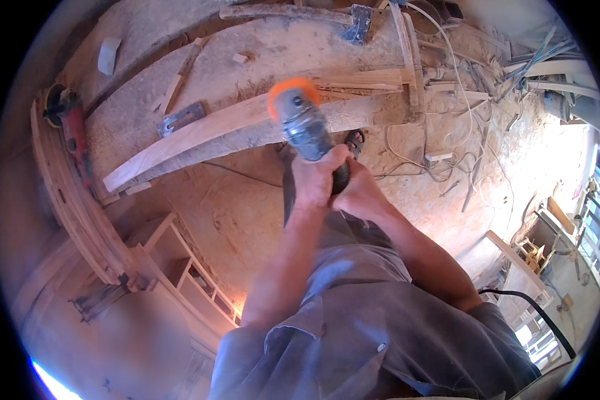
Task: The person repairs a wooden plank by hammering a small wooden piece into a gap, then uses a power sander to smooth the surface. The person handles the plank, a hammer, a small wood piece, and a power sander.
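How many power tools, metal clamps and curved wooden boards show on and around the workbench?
Power tools: 2, the grey grinder with orange disc gripped by left hand and right hand, and a red grinder.
Metal clamps: 2.
Curved boards on the bench: 1.
Total: 5

Open room seen over dusty desk [260,47] left of grinder [300,120], above curved plank [200,130]; only metal clamp [180,119] and small wood scraps [240,58] lie there. Right side blocked by tangled white cables [440,153] and stacked slats [413,60]. Left edge hemmed by red power tool [70,127] and curved wooden frames [73,207].
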Demonstrator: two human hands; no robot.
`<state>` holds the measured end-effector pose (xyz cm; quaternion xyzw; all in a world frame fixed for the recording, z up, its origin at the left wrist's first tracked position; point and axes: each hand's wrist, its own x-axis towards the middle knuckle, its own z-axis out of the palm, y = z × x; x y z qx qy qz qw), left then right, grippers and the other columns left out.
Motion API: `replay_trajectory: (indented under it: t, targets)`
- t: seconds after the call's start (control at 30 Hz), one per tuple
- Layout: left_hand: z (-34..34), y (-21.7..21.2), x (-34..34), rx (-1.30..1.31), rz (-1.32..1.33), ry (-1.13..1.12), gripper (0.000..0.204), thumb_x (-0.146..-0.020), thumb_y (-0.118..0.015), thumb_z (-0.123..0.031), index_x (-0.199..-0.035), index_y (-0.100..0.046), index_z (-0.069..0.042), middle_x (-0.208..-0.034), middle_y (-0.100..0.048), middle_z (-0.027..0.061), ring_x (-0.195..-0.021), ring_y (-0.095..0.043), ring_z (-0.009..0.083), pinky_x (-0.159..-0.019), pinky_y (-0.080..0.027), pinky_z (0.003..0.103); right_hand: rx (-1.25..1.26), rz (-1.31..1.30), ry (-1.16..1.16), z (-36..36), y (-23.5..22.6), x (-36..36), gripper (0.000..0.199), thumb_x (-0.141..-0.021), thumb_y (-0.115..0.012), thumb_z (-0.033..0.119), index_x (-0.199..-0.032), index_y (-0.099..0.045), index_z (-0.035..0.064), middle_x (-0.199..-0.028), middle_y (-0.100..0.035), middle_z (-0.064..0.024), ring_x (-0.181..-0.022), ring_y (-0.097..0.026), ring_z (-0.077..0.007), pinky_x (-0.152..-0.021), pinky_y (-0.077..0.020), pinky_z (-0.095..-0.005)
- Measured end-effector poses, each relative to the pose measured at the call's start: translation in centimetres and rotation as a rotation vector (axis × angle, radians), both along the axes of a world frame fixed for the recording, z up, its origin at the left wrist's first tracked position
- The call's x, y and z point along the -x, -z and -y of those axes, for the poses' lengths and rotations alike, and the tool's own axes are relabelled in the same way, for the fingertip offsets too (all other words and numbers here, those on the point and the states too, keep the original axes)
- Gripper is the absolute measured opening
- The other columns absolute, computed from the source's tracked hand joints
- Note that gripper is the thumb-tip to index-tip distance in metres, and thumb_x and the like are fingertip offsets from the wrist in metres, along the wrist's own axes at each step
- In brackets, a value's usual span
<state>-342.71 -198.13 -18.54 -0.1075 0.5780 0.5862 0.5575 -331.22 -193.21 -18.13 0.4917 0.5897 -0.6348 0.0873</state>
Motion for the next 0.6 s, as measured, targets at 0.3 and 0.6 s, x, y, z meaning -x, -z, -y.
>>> replay_trajectory:
  t: [0.3, 0.6]
  targets:
    - [0.1, 0.7, -1.9, 0.023, -0.066, 0.032, 0.021, -0.082, -0.078, -0.013, -0.094, -0.071, 0.003, -0.089, -0.074, 0.0122, -0.080, -0.071, 0.0202, -0.077, -0.056, 0.033, -0.005, -0.012, 0.052, 0.3, -0.3, -1.1, 0.072, -0.056, -0.083, 0.006, -0.122, -0.057, -0.0028, -0.106, -0.069, -0.0119, -0.099, -0.068, -0.0220, -0.088, -0.0532, -0.0335]
    - [0.2, 0.8, -1.4, 0.031, -0.073, 0.040, 0.019, -0.082, -0.076, -0.011, -0.092, -0.070, 0.004, -0.088, -0.073, 0.0132, -0.079, -0.070, 0.0218, -0.076, -0.056, 0.034, 0.070, 0.040, 0.069, -0.4, -1.7, -0.5, 0.069, -0.058, -0.081, 0.007, -0.122, -0.057, -0.0022, -0.105, -0.068, -0.0120, -0.101, -0.066, -0.0227, -0.091, -0.0518, -0.0348]
